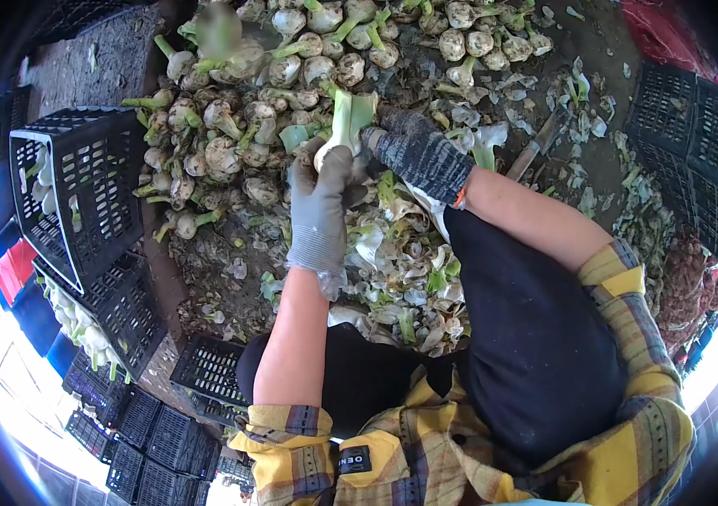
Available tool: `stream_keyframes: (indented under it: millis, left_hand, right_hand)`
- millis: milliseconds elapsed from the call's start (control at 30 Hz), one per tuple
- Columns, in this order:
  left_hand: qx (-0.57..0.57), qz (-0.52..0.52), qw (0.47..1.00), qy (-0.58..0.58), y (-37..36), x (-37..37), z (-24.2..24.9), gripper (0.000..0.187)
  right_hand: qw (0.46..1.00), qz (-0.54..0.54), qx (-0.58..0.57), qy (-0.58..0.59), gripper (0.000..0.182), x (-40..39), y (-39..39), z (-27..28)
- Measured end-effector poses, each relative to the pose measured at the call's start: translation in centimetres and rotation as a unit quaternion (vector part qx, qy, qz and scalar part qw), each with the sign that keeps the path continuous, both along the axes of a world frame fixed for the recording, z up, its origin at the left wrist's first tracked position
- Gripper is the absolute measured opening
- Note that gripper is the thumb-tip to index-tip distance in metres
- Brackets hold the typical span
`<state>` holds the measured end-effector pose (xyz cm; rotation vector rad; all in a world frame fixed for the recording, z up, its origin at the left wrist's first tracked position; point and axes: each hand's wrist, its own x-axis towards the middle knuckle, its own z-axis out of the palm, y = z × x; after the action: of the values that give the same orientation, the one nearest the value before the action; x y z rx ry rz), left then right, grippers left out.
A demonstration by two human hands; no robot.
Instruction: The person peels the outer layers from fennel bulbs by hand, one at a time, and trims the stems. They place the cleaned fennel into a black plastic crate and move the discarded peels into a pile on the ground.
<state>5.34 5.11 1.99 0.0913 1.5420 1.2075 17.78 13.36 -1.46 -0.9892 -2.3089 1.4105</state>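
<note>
My left hand, in a grey glove, is closed round the base of a bulb with a thick pale green stem. Beside the stem is my right hand, in a dark speckled knitted glove, with its fingers bent at the leaves; the fingertips are partly hidden and their grip is unclear. Behind and left of both hands lies a heap of soiled bulbs with short green stems. Peeled leaves and skins cover the ground below the hands.
Black plastic crates holding pale bulbs stand at the left, with more stacked at lower left. Other crates are at the right, near a red net sack. A tool with a wooden handle lies beyond my right forearm.
</note>
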Motion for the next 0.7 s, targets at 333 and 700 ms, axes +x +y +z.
stream_keyframes:
  millis: [333,700]
  left_hand:
    - [-0.028,0.002,0.998,-0.049,0.2,-0.3,0.2,0.035]
    - [0.027,0.036,0.932,-0.359,-0.8,-1.9,-0.7,0.031]
  right_hand:
    - [0.978,0.070,0.195,-0.030,0.012,0.6,0.3,-0.7]
    - [0.762,-0.174,-0.560,0.275,0.014,0.4,-0.7,-0.5]
